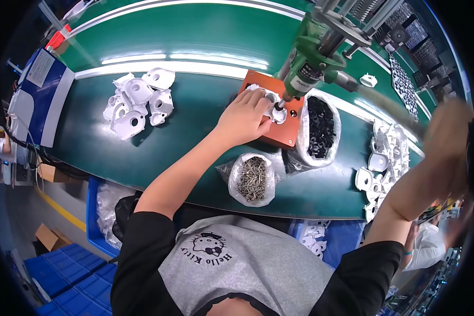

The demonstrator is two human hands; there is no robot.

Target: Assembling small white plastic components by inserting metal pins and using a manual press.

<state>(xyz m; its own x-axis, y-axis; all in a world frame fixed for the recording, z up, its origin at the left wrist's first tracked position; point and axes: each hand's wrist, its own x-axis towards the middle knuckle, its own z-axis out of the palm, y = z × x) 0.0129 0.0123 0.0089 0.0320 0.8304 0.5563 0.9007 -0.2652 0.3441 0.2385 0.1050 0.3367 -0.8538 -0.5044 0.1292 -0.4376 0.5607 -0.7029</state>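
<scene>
- Lying on the orange block (284, 136), the white plastic part (280, 116) sits under the fingers of your left hand (241, 118) and shows past them to the right.
- Its long axis seems to run from far left to near right; your left hand is the nearer one.
- Your left fingers bend slightly over the part, thumb on the near side; their undersides are hidden, so you cannot tell whether they pinch or only press.
- The green press (306, 66) angles down from the far right, its tip just beside those fingers, at the exposed end.
- Your right hand (450, 126), well apart to the right, is blurred by the press lever (389, 105); its grip and opening cannot be told.
- On the dark green surface (195, 105), a bag of metal screws (269, 190) stands near you and a bag of black pieces (303, 139) right of the block; white parts are heaped left (137, 92) and right (379, 160).
- Blue crates (68, 268) fill the floor at near left; another person (429, 247) is at near right.
</scene>
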